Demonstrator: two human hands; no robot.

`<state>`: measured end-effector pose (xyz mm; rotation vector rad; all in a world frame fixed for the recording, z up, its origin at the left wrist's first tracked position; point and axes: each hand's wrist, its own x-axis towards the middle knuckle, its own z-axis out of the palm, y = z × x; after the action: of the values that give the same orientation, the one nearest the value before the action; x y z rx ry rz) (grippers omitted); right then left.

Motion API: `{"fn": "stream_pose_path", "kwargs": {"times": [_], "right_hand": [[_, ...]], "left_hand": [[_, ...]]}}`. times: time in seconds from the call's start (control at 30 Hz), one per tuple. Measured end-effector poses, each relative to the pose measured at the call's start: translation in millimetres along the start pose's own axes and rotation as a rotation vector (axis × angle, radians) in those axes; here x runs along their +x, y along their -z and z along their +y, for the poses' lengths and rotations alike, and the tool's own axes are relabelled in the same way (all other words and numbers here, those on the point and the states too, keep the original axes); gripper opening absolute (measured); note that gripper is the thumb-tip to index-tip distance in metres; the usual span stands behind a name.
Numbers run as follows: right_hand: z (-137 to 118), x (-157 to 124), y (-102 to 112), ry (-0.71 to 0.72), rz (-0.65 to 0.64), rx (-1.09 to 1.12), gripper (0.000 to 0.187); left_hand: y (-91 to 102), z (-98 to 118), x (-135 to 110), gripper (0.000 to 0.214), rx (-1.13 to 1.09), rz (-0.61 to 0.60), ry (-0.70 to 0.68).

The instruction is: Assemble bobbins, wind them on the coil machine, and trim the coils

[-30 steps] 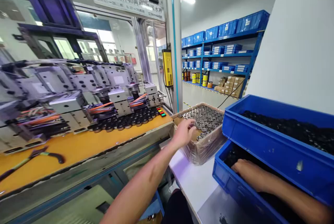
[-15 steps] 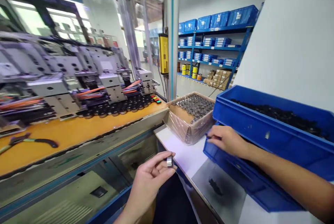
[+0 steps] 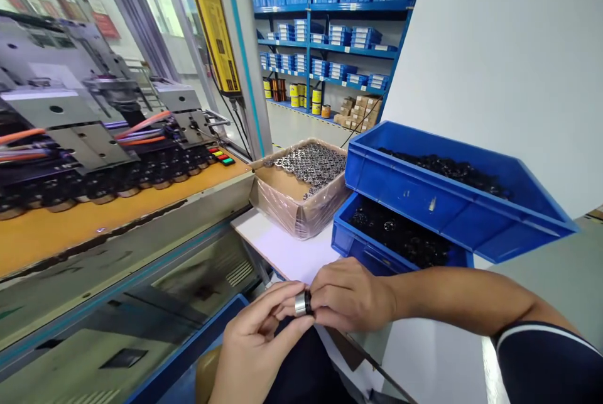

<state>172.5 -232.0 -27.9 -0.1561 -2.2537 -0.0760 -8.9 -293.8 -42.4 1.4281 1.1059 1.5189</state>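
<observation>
Between thumb and fingers, my left hand [image 3: 261,335] pinches a small silver metal ring [image 3: 300,304]. My right hand [image 3: 351,296] is closed on a small black part [image 3: 308,302] and presses it against the ring's right side. The fingers hide most of the black part. Both hands meet over my lap, in front of the white table [image 3: 264,237]. Beyond them stands a plastic-lined cardboard box [image 3: 287,209] of small metal rings. The lower blue bin [image 3: 346,237] at its right holds black parts like the one in my fingers.
An upper blue bin [image 3: 400,187] of black parts rests tilted over the lower one. At left, a machine with a yellow-orange worktop [image 3: 141,212] carries a row of black round parts [image 3: 98,187]. Blue shelving [image 3: 330,8] with bins stands at the back.
My right hand has left the blue bins and come to my left hand, bringing a black part against the ring. The view has turned right.
</observation>
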Motion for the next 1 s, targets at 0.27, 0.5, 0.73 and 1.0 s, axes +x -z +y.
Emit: {"fn": "stream_pose_path", "kwargs": {"times": [0.27,0.5,0.73,1.0], "right_hand": [[0,7,10,-0.010,0.018,0.028,0.010],[3,8,15,0.035,-0.005,0.006,0.018],[2,7,13,0.036,0.001,0.006,0.016],[3,6,12,0.050,-0.009,-0.006,0.019]], "left_hand": [[-7.8,0,-12,0.033,-0.160,0.129,0.260],[-6.6,4,-11,0.043,-0.176,0.100,0.339],[-0.7,-11,-12,0.035,-0.212,0.036,0.255],[4.0,-20,-12,0.035,-0.199,0.006,0.200]]}}
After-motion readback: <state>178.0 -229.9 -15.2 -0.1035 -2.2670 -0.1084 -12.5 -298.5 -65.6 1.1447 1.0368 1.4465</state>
